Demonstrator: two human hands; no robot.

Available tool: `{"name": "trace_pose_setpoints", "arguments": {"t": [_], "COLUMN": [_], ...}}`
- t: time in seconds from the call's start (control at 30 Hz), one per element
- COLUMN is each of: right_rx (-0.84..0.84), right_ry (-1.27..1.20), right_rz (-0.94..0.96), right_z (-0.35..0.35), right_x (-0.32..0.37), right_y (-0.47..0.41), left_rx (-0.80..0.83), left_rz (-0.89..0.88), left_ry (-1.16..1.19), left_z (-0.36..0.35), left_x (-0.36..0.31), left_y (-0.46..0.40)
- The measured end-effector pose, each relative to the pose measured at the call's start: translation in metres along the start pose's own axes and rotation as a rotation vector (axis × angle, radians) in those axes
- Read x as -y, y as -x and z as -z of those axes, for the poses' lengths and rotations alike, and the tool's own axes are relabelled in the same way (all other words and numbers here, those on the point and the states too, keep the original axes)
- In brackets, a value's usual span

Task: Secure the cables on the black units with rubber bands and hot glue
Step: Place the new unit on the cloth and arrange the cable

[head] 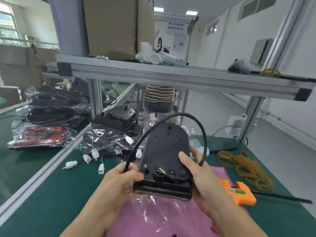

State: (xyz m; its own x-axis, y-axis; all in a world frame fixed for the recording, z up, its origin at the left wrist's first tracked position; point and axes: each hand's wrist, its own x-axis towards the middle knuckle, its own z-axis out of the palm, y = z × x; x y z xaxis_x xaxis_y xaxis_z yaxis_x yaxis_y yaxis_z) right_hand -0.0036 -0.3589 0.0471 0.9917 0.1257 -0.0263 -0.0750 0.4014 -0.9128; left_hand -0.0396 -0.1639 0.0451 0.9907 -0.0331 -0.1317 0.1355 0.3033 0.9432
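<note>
Far to my left I see a heap of bagged black units (56, 106) with loose cables, and nearer it a red unit in a clear bag (41, 135) on the green bench mat (42, 194). Moving right, more bagged units (112, 134) lie past the aluminium rail, with small white connectors (71, 164) scattered on the mat in front of them. My left hand (119, 180) is curled round the black cable (172, 116) near its lower end while also bracing the left edge of the black unit (165, 151). I hold that unit up over a pink sheet (171, 218) and a clear plastic bag (150, 204), rounded end away from me; the cable arcs over its far end and comes down on the right. My right hand (200, 175) grips the unit's right edge, thumb laid on its face. Just right of that hand lies the orange hot glue gun (239, 194), and farther right a pile of tan rubber bands (246, 166) on the mat.
</note>
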Motion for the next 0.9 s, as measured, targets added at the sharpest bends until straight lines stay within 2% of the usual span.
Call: {"name": "trace_pose_setpoints", "arguments": {"t": [0.07,0.1,0.17,0.2,0.23,0.27,0.33,0.4,0.47,0.57,0.67,0.8,0.9], "right_rx": [-0.024,-0.027,-0.049,-0.064,-0.075,-0.082,-0.095,-0.1,-0.114,-0.172,-0.197,-0.101,0.027], "right_ry": [-0.012,-0.016,-0.04,-0.052,-0.056,-0.053,-0.039,0.004,0.099,0.375,0.586,0.662,0.563], "right_rz": [-0.04,-0.065,-0.129,-0.159,-0.182,-0.199,-0.208,-0.202,-0.207,-0.176,-0.144,-0.169,-0.181], "right_z": [0.022,0.03,0.045,0.05,0.055,0.059,0.064,0.066,0.066,0.068,0.074,0.086,0.085], "right_x": [-0.012,-0.017,-0.027,-0.031,-0.034,-0.037,-0.042,-0.047,-0.049,-0.045,-0.032,-0.018,-0.018], "right_y": [0.016,0.023,0.032,0.034,0.036,0.037,0.037,0.039,0.039,0.04,0.046,0.053,0.054], "left_rx": [0.056,0.057,-0.001,-0.075,-0.123,-0.113,0.069,0.214,0.289,0.254,0.239,0.16,0.062], "left_rz": [0.055,0.045,-0.043,-0.123,-0.211,-0.297,-0.389,-0.373,-0.323,-0.021,0.215,0.418,0.495], "left_ry": [-0.319,-0.595,-1.278,-1.534,-1.619,-1.576,-1.261,-1.039,-0.874,-0.446,-0.233,-0.108,-0.209], "left_z": [0.002,0.004,0.003,-0.002,-0.009,-0.015,-0.03,-0.048,-0.064,-0.072,-0.059,-0.039,-0.027], "left_x": [0.003,0.004,0.006,0.005,0.004,0.004,0.004,0.007,0.011,0.008,0.003,0.008,0.016], "left_y": [0.002,-0.001,-0.009,-0.011,-0.013,-0.016,-0.024,-0.033,-0.046,-0.069,-0.088,-0.103,-0.103]}}
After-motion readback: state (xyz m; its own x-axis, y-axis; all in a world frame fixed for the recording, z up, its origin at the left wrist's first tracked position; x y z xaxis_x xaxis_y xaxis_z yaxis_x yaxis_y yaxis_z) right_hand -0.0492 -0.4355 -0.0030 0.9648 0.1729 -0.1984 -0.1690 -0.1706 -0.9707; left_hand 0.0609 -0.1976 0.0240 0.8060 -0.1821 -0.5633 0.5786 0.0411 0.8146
